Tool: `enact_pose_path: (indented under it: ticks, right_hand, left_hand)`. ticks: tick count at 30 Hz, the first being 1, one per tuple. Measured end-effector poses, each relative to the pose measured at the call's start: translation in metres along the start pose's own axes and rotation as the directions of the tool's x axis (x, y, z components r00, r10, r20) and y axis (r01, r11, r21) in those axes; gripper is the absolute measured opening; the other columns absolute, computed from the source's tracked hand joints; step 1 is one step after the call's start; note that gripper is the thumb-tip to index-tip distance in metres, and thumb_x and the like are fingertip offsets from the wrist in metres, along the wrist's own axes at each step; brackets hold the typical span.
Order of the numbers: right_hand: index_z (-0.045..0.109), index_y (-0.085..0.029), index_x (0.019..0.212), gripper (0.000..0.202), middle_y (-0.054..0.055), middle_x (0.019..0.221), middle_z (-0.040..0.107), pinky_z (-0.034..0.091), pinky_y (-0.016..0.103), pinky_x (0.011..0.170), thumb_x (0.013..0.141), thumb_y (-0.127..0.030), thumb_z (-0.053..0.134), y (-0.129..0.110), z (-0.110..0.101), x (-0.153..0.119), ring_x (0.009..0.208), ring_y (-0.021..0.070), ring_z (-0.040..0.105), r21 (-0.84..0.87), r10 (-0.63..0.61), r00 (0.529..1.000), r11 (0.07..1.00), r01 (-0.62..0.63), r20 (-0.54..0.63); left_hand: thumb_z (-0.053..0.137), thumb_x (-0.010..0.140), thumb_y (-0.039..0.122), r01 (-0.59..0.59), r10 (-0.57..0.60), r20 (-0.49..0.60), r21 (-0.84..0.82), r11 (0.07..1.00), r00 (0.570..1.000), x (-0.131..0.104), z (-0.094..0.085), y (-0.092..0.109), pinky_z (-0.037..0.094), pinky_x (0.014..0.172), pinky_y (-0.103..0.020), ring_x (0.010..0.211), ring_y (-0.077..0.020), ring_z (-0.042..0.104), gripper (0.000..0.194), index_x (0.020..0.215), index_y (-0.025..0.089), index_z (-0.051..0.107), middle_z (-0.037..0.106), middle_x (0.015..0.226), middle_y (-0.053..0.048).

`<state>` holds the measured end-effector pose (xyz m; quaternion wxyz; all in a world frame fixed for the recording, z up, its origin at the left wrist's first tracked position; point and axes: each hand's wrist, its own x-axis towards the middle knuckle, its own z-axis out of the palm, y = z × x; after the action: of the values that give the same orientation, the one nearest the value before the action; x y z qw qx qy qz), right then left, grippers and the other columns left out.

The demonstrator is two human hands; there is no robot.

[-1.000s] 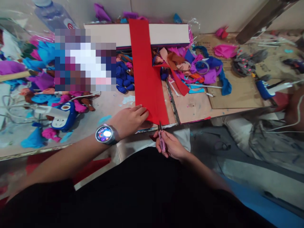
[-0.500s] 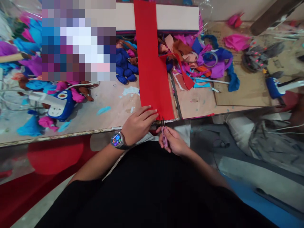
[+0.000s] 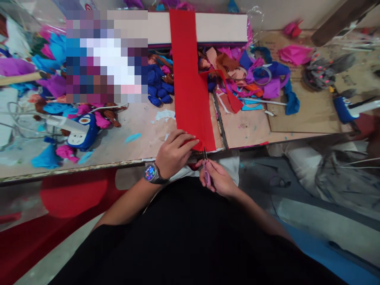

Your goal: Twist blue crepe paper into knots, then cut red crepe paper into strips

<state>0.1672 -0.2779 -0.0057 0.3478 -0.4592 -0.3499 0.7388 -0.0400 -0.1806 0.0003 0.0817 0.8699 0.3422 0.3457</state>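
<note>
A long red strip (image 3: 190, 95) runs from a white board down to the table's front edge. My left hand (image 3: 175, 153), with a watch on its wrist, rests on the strip's lower left corner; its fingers are bent and close together, pinching the red material. In my right hand (image 3: 218, 177) are small pink-handled scissors (image 3: 207, 174), blades pointing up at the strip's lower edge. The blade tips meet the red edge just right of my left fingertips. A narrower red piece (image 3: 233, 97) lies folded out from the strip's right side.
Behind the strip lies a white board (image 3: 221, 27). Coloured scraps and a tape roll (image 3: 262, 75) are to the right, beside flat cardboard (image 3: 303, 114). Blue bundles (image 3: 160, 85) and a blue power socket (image 3: 83, 132) with cables are to the left. A red stool (image 3: 74, 194) is below.
The view has shifted slightly. The red strip's lower part now shows a crease above the scissors, and its lower left edge is more bunched under my left fingers.
</note>
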Motion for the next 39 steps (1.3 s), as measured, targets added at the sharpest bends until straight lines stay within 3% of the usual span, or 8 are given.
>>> enact_pose_path:
  ticks: [5, 11, 18, 29, 39]
  right_hand:
    - [0.059, -0.02, 0.114, 0.053, -0.006, 0.061, 0.062, 0.024, 0.02, 0.033, 0.104, -0.071, 0.051, -0.001, 0.0017, 0.0012, 0.035, 0.0062, 0.037, 0.028, 0.007, 1.0, 1.0, -0.007, 0.0]
    - [0.058, -0.021, 0.109, 0.05, -0.007, 0.059, 0.062, 0.022, 0.019, 0.034, 0.103, -0.071, 0.053, -0.0055, 0.0047, 0.006, 0.035, 0.006, 0.036, 0.103, -0.002, 1.0, 0.995, 0.005, -0.028]
    - [0.051, -0.023, 0.102, 0.05, -0.008, 0.057, 0.062, 0.021, 0.018, 0.033, 0.099, -0.073, 0.057, -0.0053, 0.0044, 0.0093, 0.034, 0.0058, 0.033, 0.19, 0.025, 0.999, 0.981, -0.031, 0.034]
    - [0.05, -0.024, 0.103, 0.048, -0.008, 0.057, 0.061, 0.021, 0.017, 0.032, 0.102, -0.072, 0.054, -0.005, 0.0009, 0.0041, 0.033, 0.0056, 0.032, 0.159, 0.025, 0.998, 0.987, -0.034, 0.059]
    - [0.051, -0.023, 0.101, 0.048, -0.008, 0.056, 0.061, 0.022, 0.016, 0.032, 0.101, -0.071, 0.056, -0.0051, 0.0007, 0.0062, 0.033, 0.0054, 0.032, 0.173, 0.018, 0.999, 0.985, -0.025, 0.04]
  left_hand:
    - [0.068, 0.097, 0.013, -0.049, 0.05, -0.03, 0.043, 0.998, 0.998, 0.0012, 0.0019, 0.0018, 0.064, 0.102, -0.05, 0.118, -0.0288, 0.063, 0.024, 0.116, 0.022, 0.078, 0.078, 0.116, -0.01]
    - [0.067, 0.097, 0.016, -0.044, 0.045, -0.003, 0.038, 0.998, 0.999, -0.0026, 0.0023, 0.0008, 0.064, 0.102, -0.053, 0.12, -0.0294, 0.065, 0.027, 0.118, 0.025, 0.08, 0.079, 0.117, -0.009]
    - [0.069, 0.096, 0.013, -0.073, 0.074, -0.019, 0.045, 0.996, 0.997, -0.0045, 0.0025, 0.0007, 0.065, 0.102, -0.05, 0.12, -0.0291, 0.065, 0.027, 0.118, 0.023, 0.079, 0.079, 0.116, -0.01]
    - [0.069, 0.096, 0.014, -0.058, 0.058, 0.005, 0.066, 0.996, 0.998, -0.0047, 0.0026, -0.0006, 0.065, 0.103, -0.051, 0.12, -0.0293, 0.065, 0.026, 0.117, 0.024, 0.079, 0.078, 0.116, -0.008]
    - [0.071, 0.094, 0.013, -0.098, 0.101, -0.042, 0.052, 0.994, 0.994, -0.0056, 0.0044, -0.0028, 0.063, 0.102, -0.049, 0.12, -0.0295, 0.064, 0.026, 0.118, 0.019, 0.077, 0.078, 0.115, -0.011]
